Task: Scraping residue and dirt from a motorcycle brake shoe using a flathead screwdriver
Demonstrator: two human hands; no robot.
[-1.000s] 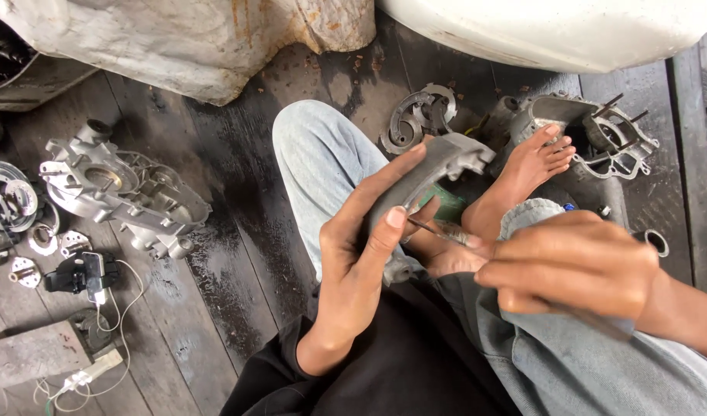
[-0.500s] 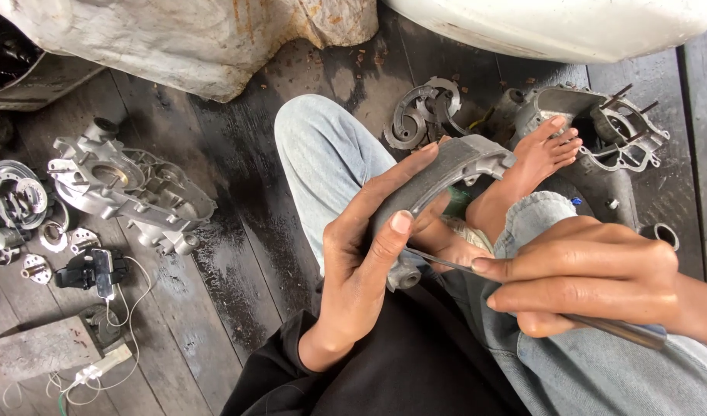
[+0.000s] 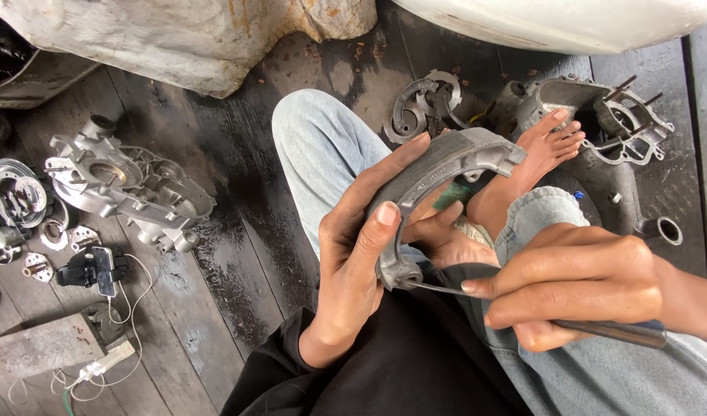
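The brake shoe (image 3: 438, 181), a grey curved casting, sits above the person's lap, held upright in the left hand (image 3: 361, 262). That grip is closed around it: thumb along the outer arc, fingers curled behind. The right hand (image 3: 569, 289) is closed on a thin tool (image 3: 600, 331), whose metal tip touches the shoe's lower end. Below are pale jeans (image 3: 323, 154), with a bare foot (image 3: 534, 166) just past the shoe. On the dark plank floor (image 3: 238, 254) lie an engine case (image 3: 130, 192) at left, a second case (image 3: 600, 123) beside the foot, and brake parts (image 3: 423, 112) between.
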